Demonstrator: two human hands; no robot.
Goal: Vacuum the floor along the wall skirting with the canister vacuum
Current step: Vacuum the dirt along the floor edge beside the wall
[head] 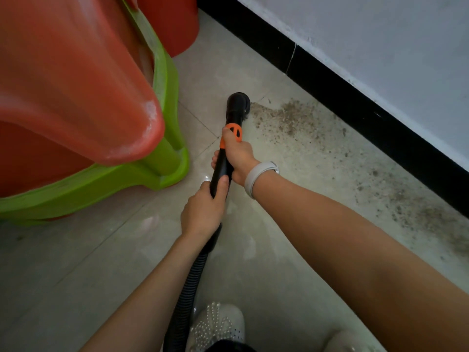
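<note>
A person grips the black vacuum wand [223,163] with both hands on a pale tiled floor [76,262]. The right hand [238,154] is curled round the wand just below its orange collar [232,132], a pale wristband [256,177] on that wrist; the left hand [204,212] is clenched round the wand's lower end, where the ribbed black hose [187,290] joins it and trails back toward the person. The round black nozzle [238,102] sits at the left edge of a patch of brown dirt [286,118], which spreads along the floor beside the black skirting [355,95] under a white wall [380,34]. Stacked orange [76,85] and green plastic stools [167,102] crowd the left side, close beside the wand. A beaded pale shoe [218,323] shows at the bottom, next to the hose.
</note>
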